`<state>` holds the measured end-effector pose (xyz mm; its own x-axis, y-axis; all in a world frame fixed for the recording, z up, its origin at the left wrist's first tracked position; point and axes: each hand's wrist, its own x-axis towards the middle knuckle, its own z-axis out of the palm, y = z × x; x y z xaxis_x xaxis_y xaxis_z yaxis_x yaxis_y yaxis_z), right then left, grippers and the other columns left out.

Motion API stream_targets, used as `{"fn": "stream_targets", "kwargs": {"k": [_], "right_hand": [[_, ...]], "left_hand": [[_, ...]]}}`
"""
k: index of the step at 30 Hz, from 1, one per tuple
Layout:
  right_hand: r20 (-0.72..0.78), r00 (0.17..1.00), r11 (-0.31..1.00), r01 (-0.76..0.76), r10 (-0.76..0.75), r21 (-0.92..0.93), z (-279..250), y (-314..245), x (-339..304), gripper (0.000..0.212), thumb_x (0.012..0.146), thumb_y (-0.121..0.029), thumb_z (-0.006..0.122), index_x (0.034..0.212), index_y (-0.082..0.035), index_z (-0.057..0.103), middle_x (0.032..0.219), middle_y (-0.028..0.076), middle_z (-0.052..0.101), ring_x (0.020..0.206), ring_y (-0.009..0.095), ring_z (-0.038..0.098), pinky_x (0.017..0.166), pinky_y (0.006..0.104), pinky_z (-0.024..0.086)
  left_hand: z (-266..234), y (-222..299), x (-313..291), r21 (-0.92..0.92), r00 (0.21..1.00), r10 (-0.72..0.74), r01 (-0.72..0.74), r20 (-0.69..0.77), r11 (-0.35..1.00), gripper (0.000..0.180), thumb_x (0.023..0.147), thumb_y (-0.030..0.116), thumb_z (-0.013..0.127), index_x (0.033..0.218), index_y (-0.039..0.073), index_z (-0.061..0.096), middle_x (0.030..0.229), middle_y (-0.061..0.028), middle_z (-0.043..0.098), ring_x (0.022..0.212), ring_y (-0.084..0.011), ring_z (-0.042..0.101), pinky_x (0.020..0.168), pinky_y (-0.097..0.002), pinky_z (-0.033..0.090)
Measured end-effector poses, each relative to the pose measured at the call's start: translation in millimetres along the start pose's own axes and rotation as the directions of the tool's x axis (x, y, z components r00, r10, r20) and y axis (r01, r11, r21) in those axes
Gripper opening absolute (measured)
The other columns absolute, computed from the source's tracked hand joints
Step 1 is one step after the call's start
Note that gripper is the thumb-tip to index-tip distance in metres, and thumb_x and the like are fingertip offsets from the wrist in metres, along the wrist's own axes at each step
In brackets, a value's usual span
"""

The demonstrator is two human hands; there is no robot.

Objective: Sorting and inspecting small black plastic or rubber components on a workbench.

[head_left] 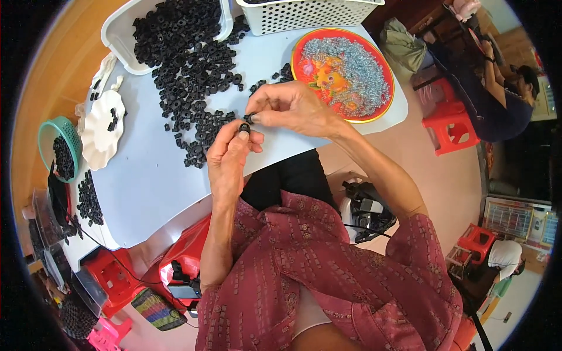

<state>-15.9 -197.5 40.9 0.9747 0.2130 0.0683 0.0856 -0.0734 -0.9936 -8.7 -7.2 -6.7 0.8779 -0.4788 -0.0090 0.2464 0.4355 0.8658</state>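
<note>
My left hand (228, 158) is closed, pinching a small round black plastic part (244, 127) between thumb and fingertips. Just above it, my right hand (295, 110) grips another small dark piece (248, 118) with thumb and forefinger. The two pieces are close together, and I cannot tell whether they touch. Both hands hover over the near edge of the pale blue table (158, 175). Left of them a heap of loose black plastic parts (199, 93) spreads across the tabletop. To the right is a red round tray (391, 88) holding many tiny silvery pieces (351, 64).
A white bin (117, 38) of black parts stands at the far left, beside a white perforated basket (310, 16). A scalloped white plate (99, 140) and a green basket (73, 131) are further left. Red stools (451, 128) and two other people are off to the right.
</note>
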Motion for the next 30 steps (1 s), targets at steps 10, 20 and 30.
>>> {"fn": "stream_targets", "kwargs": {"k": [10,20,30], "right_hand": [[-0.040,0.999,0.980,-0.007,-0.001,-0.201,5,-1,-8,0.015,0.085,-0.004,0.063,0.099,-0.002,0.067,0.082,0.000,0.065,0.075,0.004,0.055,0.067,0.0219,0.045],[-0.054,0.998,0.996,-0.018,0.013,-0.089,8,1,-7,0.016,0.084,-0.002,0.061,0.099,-0.001,0.068,0.086,0.002,0.067,0.076,0.005,0.057,0.070,0.0224,0.048],[-0.192,0.965,0.960,0.130,-0.181,-0.247,19,12,-17,0.013,0.081,0.001,0.063,0.094,0.000,0.068,0.081,0.005,0.067,0.072,0.009,0.061,0.065,0.0240,0.050]], "left_hand": [[8,2,-2,0.141,0.998,-0.011,0.019,-0.058,0.990,0.027,0.094,0.011,0.052,0.116,-0.002,0.059,0.086,-0.0070,0.065,0.076,-0.0124,0.059,0.073,-0.0260,0.047],[6,-2,-1,0.208,0.998,0.056,-0.049,-0.030,0.977,0.028,0.095,0.011,0.050,0.117,-0.003,0.059,0.086,-0.0070,0.065,0.077,-0.0126,0.060,0.074,-0.0267,0.049],[13,-4,-1,0.366,0.992,0.098,-0.063,-0.077,0.928,0.025,0.094,0.008,0.051,0.114,-0.003,0.061,0.085,-0.0066,0.066,0.074,-0.0114,0.059,0.070,-0.0253,0.049]]}}
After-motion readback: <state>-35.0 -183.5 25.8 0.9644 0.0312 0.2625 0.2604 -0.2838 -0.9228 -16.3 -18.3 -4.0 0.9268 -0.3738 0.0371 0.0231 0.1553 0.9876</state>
